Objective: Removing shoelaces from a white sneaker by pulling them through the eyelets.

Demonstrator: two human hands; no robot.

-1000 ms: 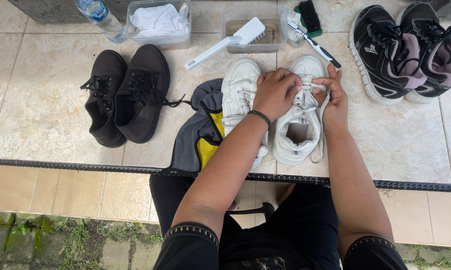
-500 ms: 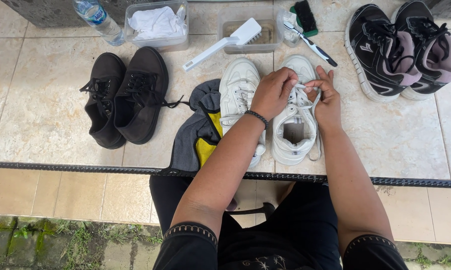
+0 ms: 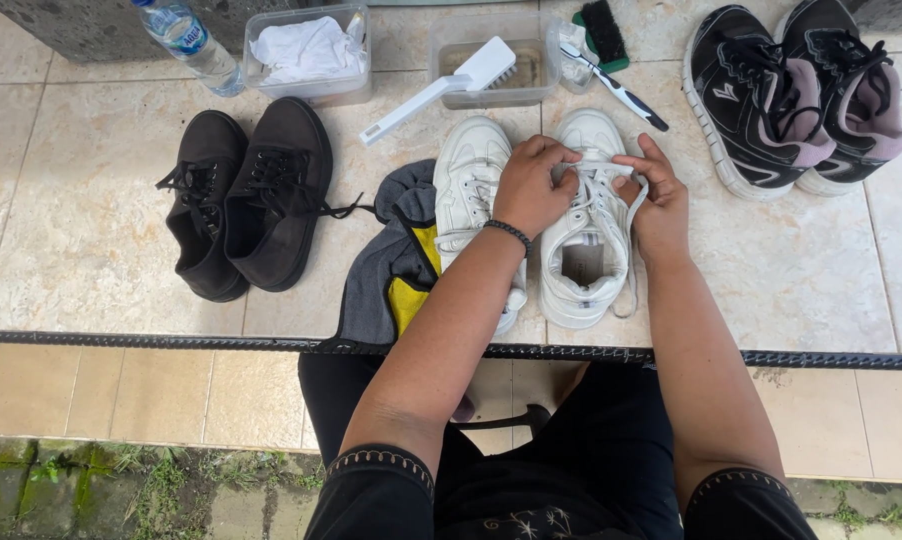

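Both hands shifted slightly toward shoe's toe since half second ago, laces pulled tauter. Left hand curled closed, pinching white lace over right white sneaker. Right hand partly closed, fingers gripping lace at sneaker's right edge. Sneaker on tiled ledge, centre, touching left white sneaker. Grey-yellow cloth just left. Black shoes further left. White brush far, across clear tub. Black-pink trainers far right.

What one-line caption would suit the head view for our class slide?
Both hands, left hand and right hand, work the laces of a white sneaker beside black shoes.
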